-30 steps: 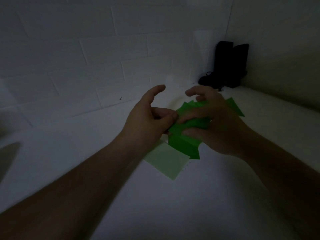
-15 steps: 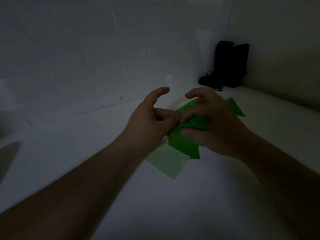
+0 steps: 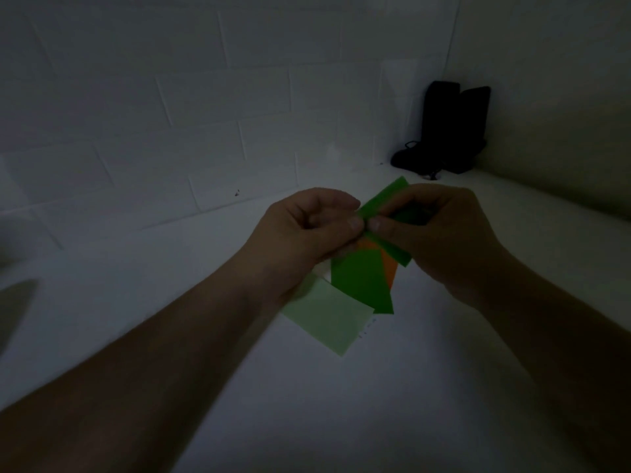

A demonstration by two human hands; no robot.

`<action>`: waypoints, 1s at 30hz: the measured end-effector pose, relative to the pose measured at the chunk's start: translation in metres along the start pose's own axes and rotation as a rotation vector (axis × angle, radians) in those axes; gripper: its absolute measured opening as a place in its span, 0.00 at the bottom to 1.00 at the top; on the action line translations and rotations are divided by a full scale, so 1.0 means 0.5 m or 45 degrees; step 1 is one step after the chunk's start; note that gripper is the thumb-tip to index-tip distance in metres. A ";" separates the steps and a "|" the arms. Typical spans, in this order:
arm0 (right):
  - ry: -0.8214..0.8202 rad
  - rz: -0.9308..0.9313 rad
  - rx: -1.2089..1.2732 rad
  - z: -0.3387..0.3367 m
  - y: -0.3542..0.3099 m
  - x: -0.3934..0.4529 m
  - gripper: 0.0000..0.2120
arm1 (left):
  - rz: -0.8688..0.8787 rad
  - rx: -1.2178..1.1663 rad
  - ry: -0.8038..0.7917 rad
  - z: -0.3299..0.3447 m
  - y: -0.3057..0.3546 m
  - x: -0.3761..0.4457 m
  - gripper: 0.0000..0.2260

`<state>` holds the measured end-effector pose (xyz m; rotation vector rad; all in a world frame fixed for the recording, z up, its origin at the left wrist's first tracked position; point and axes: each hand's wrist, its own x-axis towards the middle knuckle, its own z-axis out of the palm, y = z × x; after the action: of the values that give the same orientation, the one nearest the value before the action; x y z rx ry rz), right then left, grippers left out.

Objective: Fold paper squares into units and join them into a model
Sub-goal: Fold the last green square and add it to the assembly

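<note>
Two hands meet above the white tabletop [image 3: 341, 421], thumbs tip to tip: the left hand [image 3: 304, 230] and right hand [image 3: 440, 230] both pinch a green paper strip [image 3: 386, 199]. Just below lie a green square [image 3: 362, 281], an orange sheet [image 3: 391, 271] and a pale green square [image 3: 327, 315]. Far right stands a dark object [image 3: 447, 128].
</note>
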<state>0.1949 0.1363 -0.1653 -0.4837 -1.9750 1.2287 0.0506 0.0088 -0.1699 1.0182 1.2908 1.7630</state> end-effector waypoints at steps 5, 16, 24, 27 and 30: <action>0.031 -0.013 -0.077 0.007 0.003 -0.001 0.09 | 0.243 0.452 0.125 -0.007 -0.014 0.002 0.07; -0.127 -0.312 -0.710 -0.003 -0.001 0.001 0.07 | 0.300 0.688 0.111 -0.018 -0.024 0.003 0.09; -0.149 -0.252 -0.458 0.001 -0.003 -0.006 0.17 | 0.157 0.438 0.108 -0.018 -0.023 0.008 0.07; -0.160 -0.264 -0.535 0.001 -0.009 -0.009 0.16 | 0.101 0.411 0.090 -0.019 -0.024 0.010 0.06; -0.134 -0.180 -0.535 0.002 -0.008 -0.010 0.14 | 0.043 0.367 0.084 -0.019 -0.023 0.012 0.06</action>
<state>0.1978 0.1306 -0.1641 -0.4807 -2.3252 0.7644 0.0407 0.0132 -0.1815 1.1525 1.6115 1.6788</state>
